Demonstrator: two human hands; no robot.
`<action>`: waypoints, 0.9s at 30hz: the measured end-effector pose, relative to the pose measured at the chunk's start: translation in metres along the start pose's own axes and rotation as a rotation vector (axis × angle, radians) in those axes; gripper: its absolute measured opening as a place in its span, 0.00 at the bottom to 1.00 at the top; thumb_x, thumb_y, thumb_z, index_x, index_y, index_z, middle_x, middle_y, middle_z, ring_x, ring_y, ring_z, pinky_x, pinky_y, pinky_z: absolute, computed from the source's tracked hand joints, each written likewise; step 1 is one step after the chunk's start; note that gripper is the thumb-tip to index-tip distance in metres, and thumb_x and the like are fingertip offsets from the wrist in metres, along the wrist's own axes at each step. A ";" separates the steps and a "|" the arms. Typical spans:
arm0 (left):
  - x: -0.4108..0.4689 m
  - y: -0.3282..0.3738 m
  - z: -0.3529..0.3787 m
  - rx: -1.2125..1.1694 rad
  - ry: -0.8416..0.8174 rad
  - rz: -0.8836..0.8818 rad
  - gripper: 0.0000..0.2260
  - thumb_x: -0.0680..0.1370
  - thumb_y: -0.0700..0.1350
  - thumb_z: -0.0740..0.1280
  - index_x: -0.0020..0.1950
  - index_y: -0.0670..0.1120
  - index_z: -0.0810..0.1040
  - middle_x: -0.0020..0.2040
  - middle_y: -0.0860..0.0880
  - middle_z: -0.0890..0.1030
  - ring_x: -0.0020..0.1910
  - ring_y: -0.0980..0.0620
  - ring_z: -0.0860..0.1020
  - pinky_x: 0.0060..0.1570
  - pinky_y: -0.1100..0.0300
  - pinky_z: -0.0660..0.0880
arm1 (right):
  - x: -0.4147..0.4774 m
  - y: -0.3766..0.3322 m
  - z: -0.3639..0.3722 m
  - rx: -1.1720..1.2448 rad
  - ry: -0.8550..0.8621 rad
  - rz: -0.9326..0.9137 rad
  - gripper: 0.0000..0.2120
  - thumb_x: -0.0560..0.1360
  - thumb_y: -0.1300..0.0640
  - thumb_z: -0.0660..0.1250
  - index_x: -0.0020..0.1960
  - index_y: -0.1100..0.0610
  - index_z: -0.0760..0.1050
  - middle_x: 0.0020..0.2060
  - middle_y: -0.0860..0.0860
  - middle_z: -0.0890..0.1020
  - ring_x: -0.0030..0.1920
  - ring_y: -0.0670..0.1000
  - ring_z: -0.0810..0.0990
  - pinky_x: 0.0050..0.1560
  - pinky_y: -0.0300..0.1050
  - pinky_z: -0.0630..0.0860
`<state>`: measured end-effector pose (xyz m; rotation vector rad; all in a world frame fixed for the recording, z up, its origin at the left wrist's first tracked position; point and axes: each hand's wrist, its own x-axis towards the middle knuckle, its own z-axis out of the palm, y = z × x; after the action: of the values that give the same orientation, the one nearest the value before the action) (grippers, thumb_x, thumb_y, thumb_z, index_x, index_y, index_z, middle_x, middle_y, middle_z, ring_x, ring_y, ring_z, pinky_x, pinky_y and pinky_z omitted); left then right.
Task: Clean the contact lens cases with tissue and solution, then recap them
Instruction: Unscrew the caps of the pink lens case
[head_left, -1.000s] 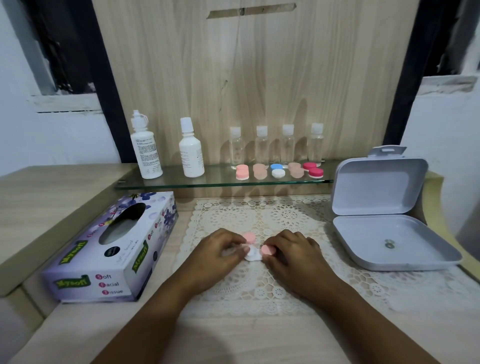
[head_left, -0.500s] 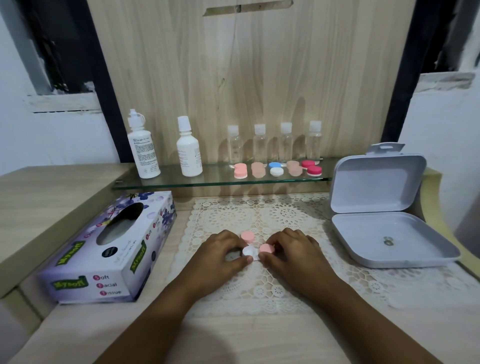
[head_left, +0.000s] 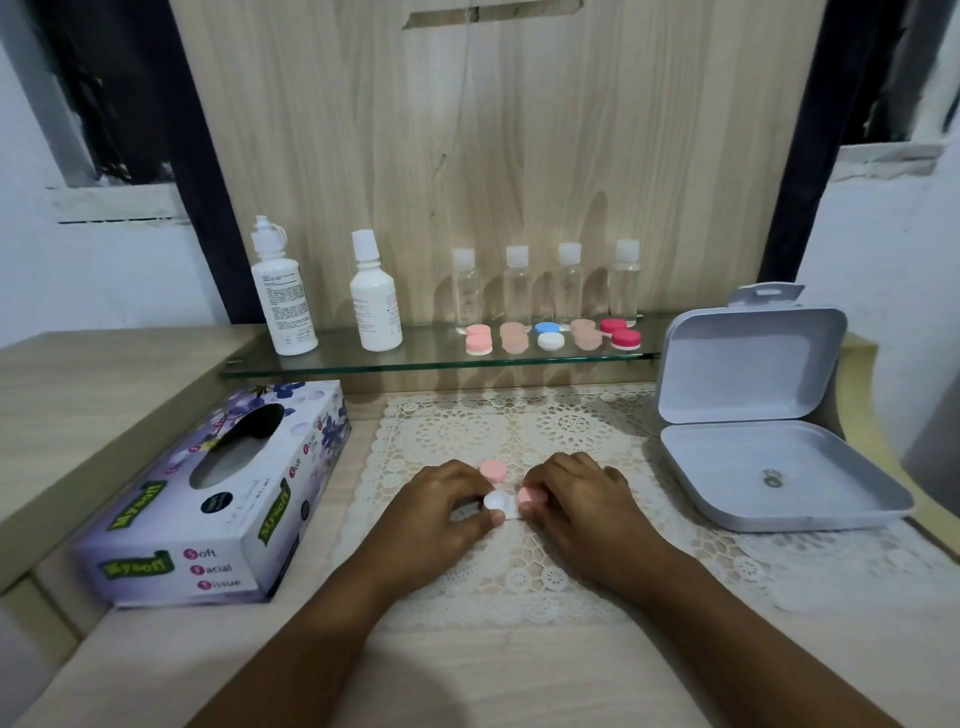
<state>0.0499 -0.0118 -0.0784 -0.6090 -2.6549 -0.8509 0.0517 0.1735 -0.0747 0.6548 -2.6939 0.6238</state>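
The lace mat (head_left: 571, 431) is lying just right of the tissue box (head_left: 218, 499). On it, the left hand (head_left: 436, 514) is pinching the white lens case (head_left: 500, 505) while the right hand (head_left: 587, 514), fingers curled, is gripping its pink cap (head_left: 531, 495). A loose pink cap (head_left: 492, 469) is lying just behind.

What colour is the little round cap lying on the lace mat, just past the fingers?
The cap is light pink, seen in the head view.
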 end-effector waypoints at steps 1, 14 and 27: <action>0.000 0.000 0.000 -0.001 0.000 0.001 0.11 0.74 0.51 0.69 0.55 0.51 0.80 0.50 0.63 0.74 0.53 0.60 0.71 0.49 0.76 0.63 | 0.000 0.000 0.000 0.003 -0.007 -0.003 0.17 0.73 0.45 0.52 0.54 0.51 0.73 0.49 0.43 0.74 0.54 0.46 0.69 0.55 0.48 0.63; 0.000 0.001 -0.001 -0.007 0.001 0.002 0.11 0.74 0.52 0.69 0.54 0.51 0.81 0.49 0.64 0.74 0.52 0.63 0.71 0.47 0.78 0.63 | 0.000 -0.001 -0.001 0.022 0.062 0.106 0.15 0.72 0.41 0.66 0.49 0.51 0.75 0.42 0.42 0.71 0.46 0.45 0.67 0.47 0.41 0.61; 0.000 0.002 -0.001 -0.023 0.005 -0.005 0.11 0.74 0.51 0.69 0.55 0.51 0.81 0.50 0.62 0.75 0.52 0.62 0.71 0.48 0.76 0.64 | -0.003 0.002 0.000 0.017 0.008 0.056 0.30 0.70 0.36 0.51 0.67 0.48 0.67 0.57 0.44 0.72 0.58 0.46 0.68 0.60 0.46 0.63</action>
<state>0.0513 -0.0113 -0.0768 -0.6051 -2.6465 -0.8838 0.0529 0.1763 -0.0765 0.5823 -2.7107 0.6627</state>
